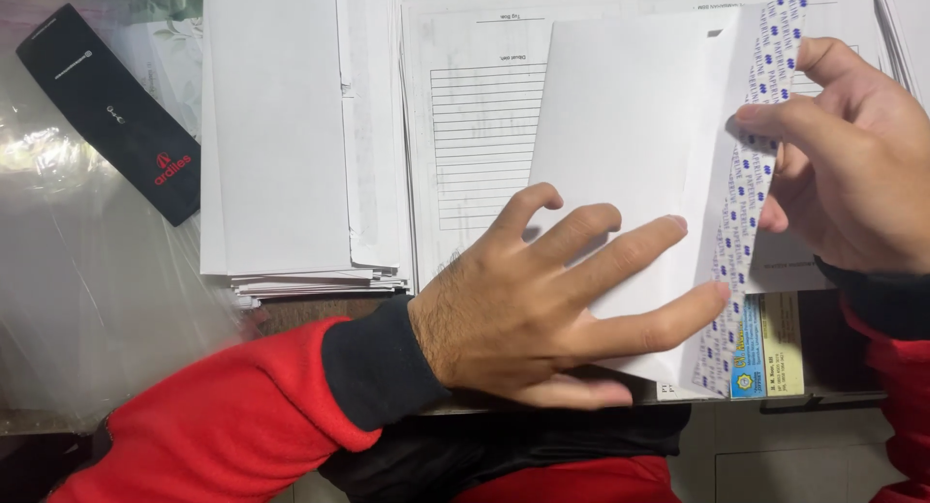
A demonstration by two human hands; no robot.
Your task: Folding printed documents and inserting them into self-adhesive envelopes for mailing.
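Note:
A white envelope (620,125) lies tilted on a pile of printed forms (475,116). My left hand (552,290) presses flat on the envelope's lower part, fingers spread. My right hand (852,164) pinches the envelope's flap (751,174), which is lined with a blue-patterned peel strip, at the envelope's right edge. Both sleeves are red with black cuffs.
A stack of white envelopes or papers (291,135) lies to the left of the forms. A black flat case with red lettering (111,111) rests on clear plastic wrap (87,271) at far left. A yellow and blue label (770,353) shows by the desk's front edge.

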